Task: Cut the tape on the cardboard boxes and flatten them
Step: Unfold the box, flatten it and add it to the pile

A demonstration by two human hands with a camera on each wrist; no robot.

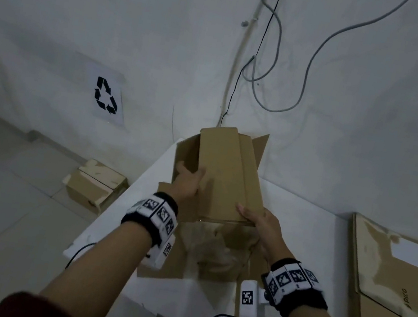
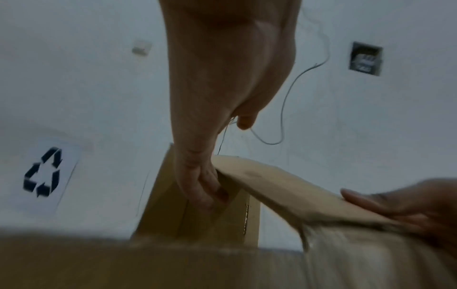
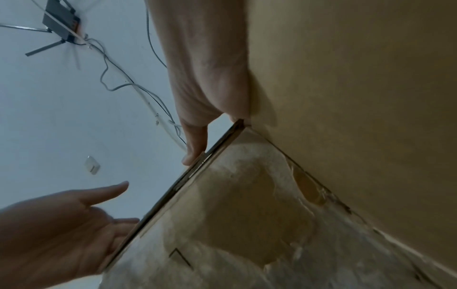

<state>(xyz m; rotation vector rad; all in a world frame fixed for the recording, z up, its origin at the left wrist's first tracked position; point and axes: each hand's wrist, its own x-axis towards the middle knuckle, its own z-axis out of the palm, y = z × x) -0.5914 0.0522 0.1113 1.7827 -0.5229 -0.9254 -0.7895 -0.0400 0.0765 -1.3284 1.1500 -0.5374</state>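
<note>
holding the cardboard box (image 1: 229,178) up above the white counter (image 1: 304,259), i have it collapsed nearly flat, its far flaps (image 1: 258,147) splayed toward the wall. my left hand (image 1: 188,182) takes the left edge: in the left wrist view the fingers (image 2: 207,187) curl in under a panel, thumb on the outside, so that grip is pinching the board. my right hand (image 1: 260,223) has the near right corner, thumb on top and fingers below as far as the head view shows; the right wrist view shows one finger (image 3: 195,144) laid along the box's edge, so i read this as a pinch on the corner too.

it should feel light and fairly stiff across the panels, but it hinges freely at the creases and the panel bows between my hands, so i judge it best held at the edges near a fold, not mid-panel. torn, papery patches on the sheet lying on the counter below suggest the surface peels easily where tape came off.

a flattened box (image 1: 397,289) lies to the right, and another box (image 1: 97,183) sits on the floor to the left, seemingly still to do.
</note>
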